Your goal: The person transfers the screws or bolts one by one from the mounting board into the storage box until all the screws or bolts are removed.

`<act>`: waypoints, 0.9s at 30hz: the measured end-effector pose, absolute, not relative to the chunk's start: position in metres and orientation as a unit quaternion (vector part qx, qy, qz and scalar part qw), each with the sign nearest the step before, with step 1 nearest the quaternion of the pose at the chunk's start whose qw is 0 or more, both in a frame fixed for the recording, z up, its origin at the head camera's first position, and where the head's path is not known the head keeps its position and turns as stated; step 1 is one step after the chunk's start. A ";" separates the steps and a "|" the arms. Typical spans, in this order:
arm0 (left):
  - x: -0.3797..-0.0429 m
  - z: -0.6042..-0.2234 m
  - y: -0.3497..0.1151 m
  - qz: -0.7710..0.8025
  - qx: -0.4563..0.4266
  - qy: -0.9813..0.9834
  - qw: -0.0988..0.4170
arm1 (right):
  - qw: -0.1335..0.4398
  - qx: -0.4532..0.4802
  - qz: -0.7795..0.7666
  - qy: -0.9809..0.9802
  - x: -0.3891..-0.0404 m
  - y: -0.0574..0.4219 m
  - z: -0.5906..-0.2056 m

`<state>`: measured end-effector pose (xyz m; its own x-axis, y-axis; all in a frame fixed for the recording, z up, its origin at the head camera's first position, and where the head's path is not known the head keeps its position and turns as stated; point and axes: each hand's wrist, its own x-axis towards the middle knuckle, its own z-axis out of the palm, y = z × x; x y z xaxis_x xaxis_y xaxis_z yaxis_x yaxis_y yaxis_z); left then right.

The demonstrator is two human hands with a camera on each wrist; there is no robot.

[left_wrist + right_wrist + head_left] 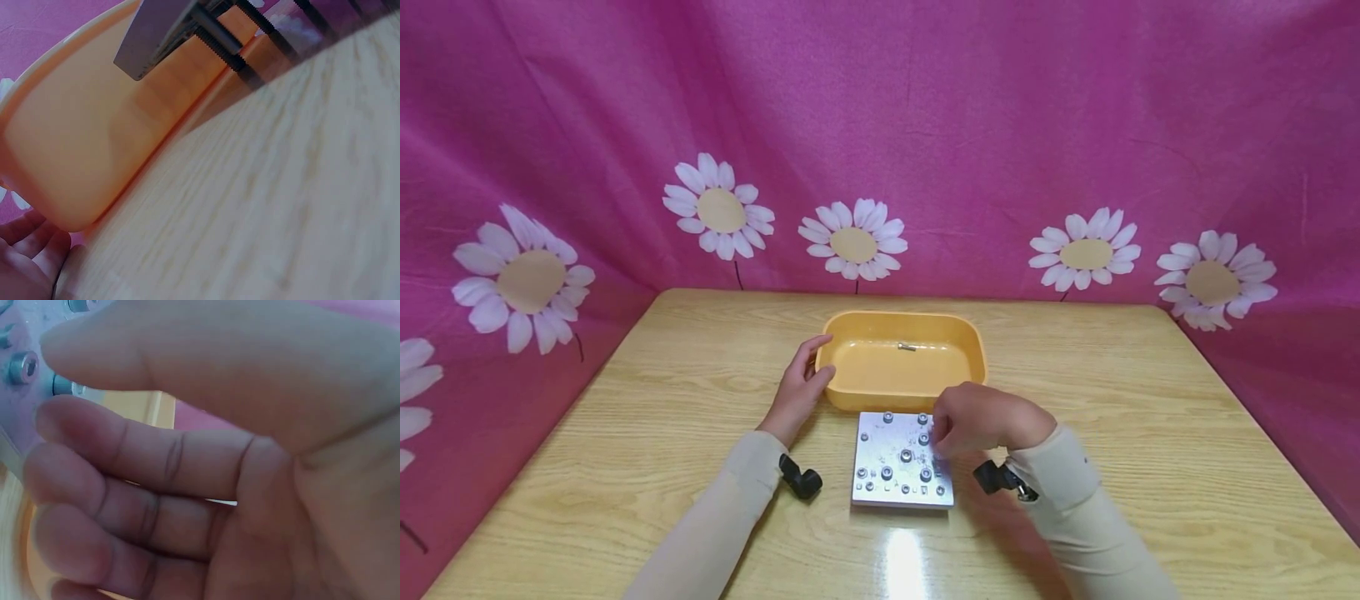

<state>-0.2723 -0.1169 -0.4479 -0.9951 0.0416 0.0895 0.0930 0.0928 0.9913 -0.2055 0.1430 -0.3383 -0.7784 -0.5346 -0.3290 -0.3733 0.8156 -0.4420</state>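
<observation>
A square metal plate [880, 450] with several socket-head bolts [906, 456] set in it stands in front of a yellow plastic tray [898, 402]. Threaded shanks [219, 47] stick out below the plate in the left wrist view. Over the plate's right side, my right hand [981, 417] has its thumb and forefinger at either side of a bolt [64, 385], pinching its head; the other fingers curl underneath. With thumb and fingers at the rim, my left hand [801, 387] grips the tray's left end. A small bolt [907, 347] lies inside the tray, toward its far wall.
Wood-grain table [1090, 367] carries the tray and plate near its middle. Behind and at both sides hangs a magenta cloth [962, 125] printed with white daisies. Black wrist cameras [802, 481] sit on both sleeved forearms, close to the plate's sides.
</observation>
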 end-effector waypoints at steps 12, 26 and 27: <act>-0.270 -0.442 -0.118 -0.672 -0.044 -0.739 0.007 | 0.222 -0.245 -0.153 0.931 -0.205 0.137 -0.342; -0.270 -0.442 -0.119 -0.665 -0.037 -0.746 -0.001 | 0.227 -0.226 -0.144 0.936 -0.205 0.135 -0.344; -0.271 -0.444 -0.118 -0.664 -0.038 -0.747 0.001 | 0.229 -0.225 -0.144 0.936 -0.204 0.134 -0.344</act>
<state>-0.2705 -0.1184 -0.4438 -0.9972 0.0544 0.0523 0.0583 0.1147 0.9917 -0.2044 0.1345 -0.3443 -0.7943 -0.4868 -0.3635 -0.3552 0.8575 -0.3722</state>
